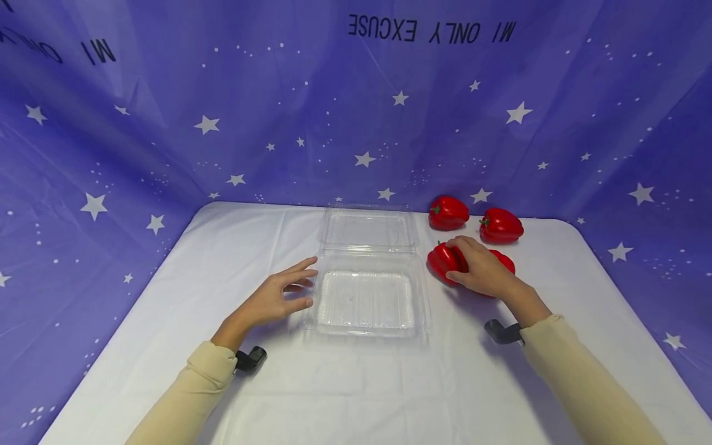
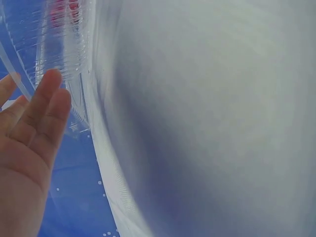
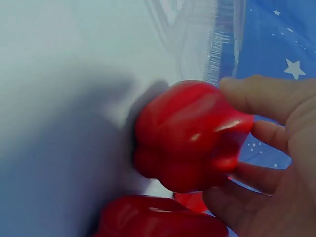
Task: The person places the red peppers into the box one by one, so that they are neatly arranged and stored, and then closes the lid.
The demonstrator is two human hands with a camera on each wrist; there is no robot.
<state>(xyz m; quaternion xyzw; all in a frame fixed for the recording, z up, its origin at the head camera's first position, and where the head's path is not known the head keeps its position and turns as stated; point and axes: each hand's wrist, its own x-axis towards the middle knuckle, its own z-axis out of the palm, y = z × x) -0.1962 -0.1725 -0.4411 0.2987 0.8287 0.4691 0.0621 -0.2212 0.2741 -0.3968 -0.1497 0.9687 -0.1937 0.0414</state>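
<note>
While my right hand (image 1: 483, 269) grips one pepper (image 1: 441, 263), all four lie outside the box (image 1: 364, 309) beside my spread left hand (image 1: 271, 300).

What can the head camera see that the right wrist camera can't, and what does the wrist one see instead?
Only the head view shows the left grip, the beige sleeves, the upside-down writing and green pepper stems.

Only the right wrist view shows the right grip from its palm side.

Both show the right grip holding a red pepper, the clear container, the white cloth and the starry backdrop.
</note>
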